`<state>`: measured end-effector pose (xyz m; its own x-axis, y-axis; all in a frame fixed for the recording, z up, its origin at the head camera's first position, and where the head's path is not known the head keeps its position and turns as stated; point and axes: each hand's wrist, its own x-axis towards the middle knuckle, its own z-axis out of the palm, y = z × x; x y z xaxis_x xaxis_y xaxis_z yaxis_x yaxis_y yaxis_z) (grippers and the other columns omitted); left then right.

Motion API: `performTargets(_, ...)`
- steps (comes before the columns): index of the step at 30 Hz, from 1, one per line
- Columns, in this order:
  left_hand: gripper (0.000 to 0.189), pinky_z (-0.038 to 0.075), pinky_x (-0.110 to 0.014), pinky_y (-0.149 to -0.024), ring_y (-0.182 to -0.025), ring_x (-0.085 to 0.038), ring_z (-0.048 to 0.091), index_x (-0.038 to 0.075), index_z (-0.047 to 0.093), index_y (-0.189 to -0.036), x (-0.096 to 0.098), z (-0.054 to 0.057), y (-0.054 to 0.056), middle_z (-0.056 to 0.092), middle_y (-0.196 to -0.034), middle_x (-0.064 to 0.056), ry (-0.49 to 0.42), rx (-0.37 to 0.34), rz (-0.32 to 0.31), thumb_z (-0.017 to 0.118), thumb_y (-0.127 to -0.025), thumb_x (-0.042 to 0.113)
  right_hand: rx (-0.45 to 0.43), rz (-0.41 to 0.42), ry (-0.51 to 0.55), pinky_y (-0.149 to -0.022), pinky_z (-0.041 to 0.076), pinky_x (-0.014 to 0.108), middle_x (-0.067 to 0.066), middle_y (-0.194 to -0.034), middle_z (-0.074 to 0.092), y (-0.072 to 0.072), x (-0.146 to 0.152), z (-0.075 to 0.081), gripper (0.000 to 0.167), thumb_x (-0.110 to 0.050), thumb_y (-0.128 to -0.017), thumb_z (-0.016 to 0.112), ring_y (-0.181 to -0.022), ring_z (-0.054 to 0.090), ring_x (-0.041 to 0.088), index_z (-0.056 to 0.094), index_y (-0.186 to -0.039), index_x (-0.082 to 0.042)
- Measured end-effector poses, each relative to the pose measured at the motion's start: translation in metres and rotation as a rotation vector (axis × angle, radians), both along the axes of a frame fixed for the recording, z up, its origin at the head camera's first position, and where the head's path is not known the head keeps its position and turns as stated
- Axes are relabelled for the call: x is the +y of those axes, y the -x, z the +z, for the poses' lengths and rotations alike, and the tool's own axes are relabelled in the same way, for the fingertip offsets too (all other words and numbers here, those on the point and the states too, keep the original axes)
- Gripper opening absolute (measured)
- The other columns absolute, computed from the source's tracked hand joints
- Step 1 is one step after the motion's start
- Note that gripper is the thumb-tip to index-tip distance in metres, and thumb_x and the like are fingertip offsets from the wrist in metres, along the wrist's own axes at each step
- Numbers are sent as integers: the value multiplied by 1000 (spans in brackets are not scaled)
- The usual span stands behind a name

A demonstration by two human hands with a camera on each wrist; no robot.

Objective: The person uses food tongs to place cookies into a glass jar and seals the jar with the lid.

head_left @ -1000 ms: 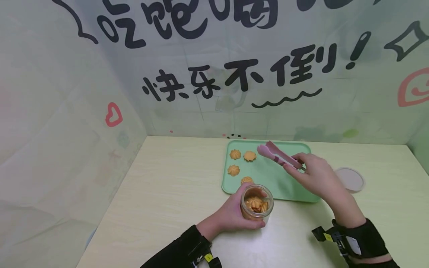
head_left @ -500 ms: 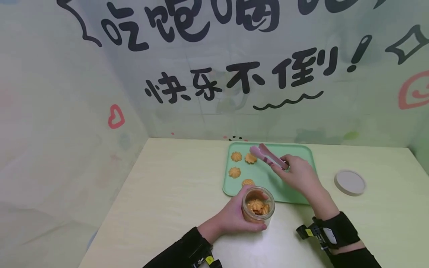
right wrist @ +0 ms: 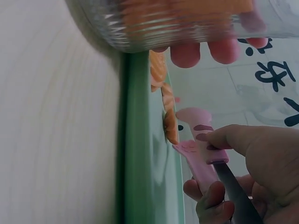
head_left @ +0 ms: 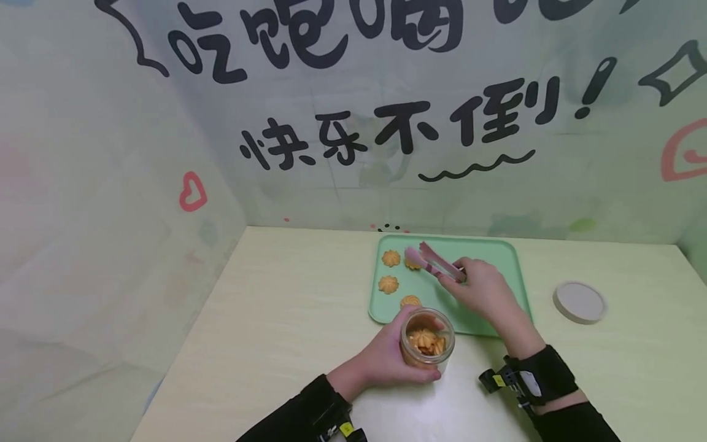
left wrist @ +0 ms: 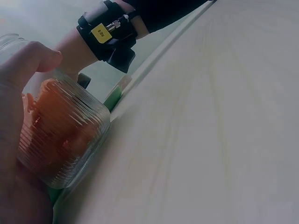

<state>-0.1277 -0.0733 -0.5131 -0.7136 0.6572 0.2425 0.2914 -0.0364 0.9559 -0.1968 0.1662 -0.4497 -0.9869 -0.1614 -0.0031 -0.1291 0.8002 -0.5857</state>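
My left hand [head_left: 386, 356] grips a ribbed glass jar [left wrist: 74, 126] from its left side, mouth up and tilted. Inside the jar lie several golden cookies [head_left: 426, 341]. With thumb and fingers my right hand [head_left: 486, 290] holds pink tongs [head_left: 446, 264], their tips parted and reaching over the tray. Those tips overlap the back right cookie [head_left: 411, 265] in the head view and partly hide it. Two more cookies rest along the left side of the green tray [head_left: 491, 247], and another cookie [head_left: 410, 301] sits just behind the jar.
A round pale lid [head_left: 580, 301] lies on the light wooden table [head_left: 276, 294], right of the tray. Behind the table's back edge hangs a printed wall cloth [head_left: 309, 196] with large black characters. Another cloth side [head_left: 110, 245] closes off the left.
My right hand has moved left with the tongs, bringing the tips from the tray's middle to the back right cookie. The left hand keeps the jar in about the same place.
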Motion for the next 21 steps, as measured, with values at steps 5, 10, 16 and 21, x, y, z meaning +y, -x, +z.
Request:
performTargets(5, 84, 47, -37, -120, -136, -18, 60, 18, 45, -148, -1, 2, 1, 63, -144, -7, 7, 0, 2, 95, -82, 6, -30, 12, -2, -56, 44, 32, 10, -86, 66, 0, -2, -2, 49, -35, -103, 73, -71, 56, 22, 68, -126, 8)
performTargets(10, 87, 47, -37, -121, -137, -19, 60, 18, 44, -150, 0, 3, 1, 62, -145, -8, 4, 2, 1, 95, -81, 5, -36, 25, -8, -56, 44, 32, 10, -86, 66, 1, -1, -3, 45, -34, -103, 72, -70, 56, 22, 69, -124, 6)
performTargets(16, 89, 46, -37, -121, -138, -18, 59, 18, 43, -152, 0, 3, 1, 62, -146, -5, 14, -9, -1, 96, -81, 6, -37, 47, -8, -56, 45, 32, 9, -84, 66, 0, 3, -3, 42, -33, -104, 71, -69, 56, 21, 71, -121, 5)
performTargets(21, 87, 46, -37, -121, -138, -18, 59, 19, 43, -151, -1, 3, 1, 62, -145, -4, 15, -14, 0, 96, -82, 8, -44, 60, -5, -57, 44, 32, 7, -82, 64, 0, 6, -3, 38, -32, -105, 70, -69, 55, 21, 73, -117, 4)
